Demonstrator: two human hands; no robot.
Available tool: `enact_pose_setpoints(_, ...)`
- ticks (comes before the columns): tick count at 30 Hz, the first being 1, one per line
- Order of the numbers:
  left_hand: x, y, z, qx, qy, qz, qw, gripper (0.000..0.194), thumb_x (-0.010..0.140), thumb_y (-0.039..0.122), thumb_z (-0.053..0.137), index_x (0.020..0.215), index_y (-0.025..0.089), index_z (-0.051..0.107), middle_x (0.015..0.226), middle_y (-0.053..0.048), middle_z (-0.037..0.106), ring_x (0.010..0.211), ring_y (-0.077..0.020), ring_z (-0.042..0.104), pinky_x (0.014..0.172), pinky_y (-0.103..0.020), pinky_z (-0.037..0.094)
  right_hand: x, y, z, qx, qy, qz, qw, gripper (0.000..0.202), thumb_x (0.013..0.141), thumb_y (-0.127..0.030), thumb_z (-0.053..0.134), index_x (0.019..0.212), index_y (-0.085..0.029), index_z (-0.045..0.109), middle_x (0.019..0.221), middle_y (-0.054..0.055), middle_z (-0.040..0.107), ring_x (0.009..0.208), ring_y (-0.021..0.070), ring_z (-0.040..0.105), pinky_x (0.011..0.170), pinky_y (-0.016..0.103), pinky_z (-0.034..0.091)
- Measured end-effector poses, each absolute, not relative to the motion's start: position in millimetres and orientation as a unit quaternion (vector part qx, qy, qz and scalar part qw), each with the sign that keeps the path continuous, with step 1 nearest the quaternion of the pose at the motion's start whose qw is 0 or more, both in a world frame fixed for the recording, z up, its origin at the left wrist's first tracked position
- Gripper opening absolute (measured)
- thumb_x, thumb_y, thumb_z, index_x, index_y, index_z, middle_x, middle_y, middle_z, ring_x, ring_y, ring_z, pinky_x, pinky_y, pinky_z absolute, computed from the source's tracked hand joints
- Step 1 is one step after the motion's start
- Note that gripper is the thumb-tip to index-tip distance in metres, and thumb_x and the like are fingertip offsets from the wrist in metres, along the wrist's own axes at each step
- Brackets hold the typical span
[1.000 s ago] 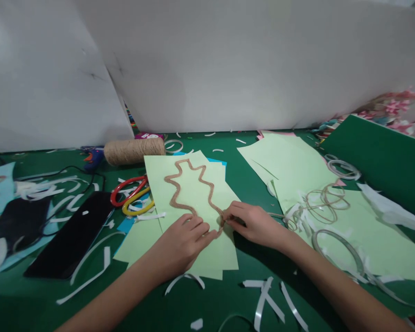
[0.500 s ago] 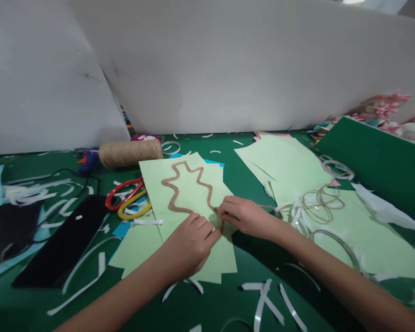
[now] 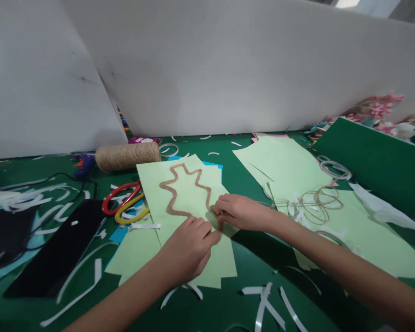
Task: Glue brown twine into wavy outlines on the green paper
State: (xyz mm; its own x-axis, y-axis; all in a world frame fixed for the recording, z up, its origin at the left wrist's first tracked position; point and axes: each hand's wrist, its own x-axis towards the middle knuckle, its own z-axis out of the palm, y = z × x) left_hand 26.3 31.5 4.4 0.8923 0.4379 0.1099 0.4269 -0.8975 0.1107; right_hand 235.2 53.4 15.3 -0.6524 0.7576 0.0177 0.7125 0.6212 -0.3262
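Observation:
A brown jute twine outline (image 3: 173, 193) with a wavy edge lies on a light green paper sheet (image 3: 190, 201). My left hand (image 3: 192, 244) is closed at the outline's lower side, its fingertips pinching the twine. Just to its right, my right hand (image 3: 238, 211) pinches the twine near the outline's lower right corner. A loose tail of the same twine runs out from behind my right hand to a tangled coil (image 3: 320, 203) on the right. What lies between the fingertips is partly hidden by the fingers.
A twine spool (image 3: 127, 156) lies at the back left by a blue glue gun (image 3: 85, 163). Red-handled and yellow-handled scissors (image 3: 121, 198) sit left of the paper. White strips (image 3: 263, 304) litter the green table. More green sheets (image 3: 283, 161) and a green board (image 3: 373, 170) are at right.
The view has shifted slightly. Both hands stay on the twine at the outline's lower right, with only small finger movement.

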Motion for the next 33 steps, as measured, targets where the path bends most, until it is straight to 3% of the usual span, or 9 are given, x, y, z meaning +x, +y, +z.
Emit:
enact_pose_setpoints(9,27,29,6,0.967,0.243,0.052,0.054,0.038,0.082,0.011,0.048,0.119,0.016,0.053,0.092,-0.007,0.056,0.084,-0.0214,0.047,0.075,-0.036,0.040,240,58,17,-0.407,-0.885,0.211,0.080,0.008,0.083,-0.011,0.050,0.080,-0.017,0.055,0.081,0.004,0.056,0.076,0.0149,0.050,0.063,0.024,0.033)
enact_pose_setpoints(15,32,43,10,0.954,0.256,0.076,0.140,0.025,0.087,0.012,0.044,0.104,0.020,0.061,0.092,-0.005,0.059,0.086,-0.0195,0.049,0.073,-0.033,0.037,238,66,18,-0.422,-0.872,0.236,0.073,0.006,0.079,-0.012,0.054,0.078,-0.018,0.054,0.079,0.001,0.060,0.070,0.0126,0.050,0.058,0.022,0.031)
enact_pose_setpoints(22,41,51,2,0.951,0.272,0.105,0.101,0.024,0.091,0.016,0.040,0.097,0.017,0.063,0.097,-0.005,0.061,0.090,-0.0198,0.050,0.079,-0.035,0.033,241,68,21,-0.455,-0.855,0.246,0.031,0.003,0.083,-0.020,0.054,0.085,-0.019,0.055,0.073,0.000,0.063,0.062,0.0116,0.049,0.051,0.021,0.026)
enact_pose_setpoints(33,46,50,4,0.948,0.285,0.107,0.091,0.021,0.091,0.021,0.042,0.088,0.017,0.063,0.091,-0.004,0.061,0.087,-0.0193,0.048,0.078,-0.036,0.031,243,65,18,-0.452,-0.846,0.276,0.065,0.002,0.083,-0.018,0.053,0.084,-0.019,0.054,0.073,0.000,0.061,0.063,0.0118,0.050,0.052,0.021,0.028)
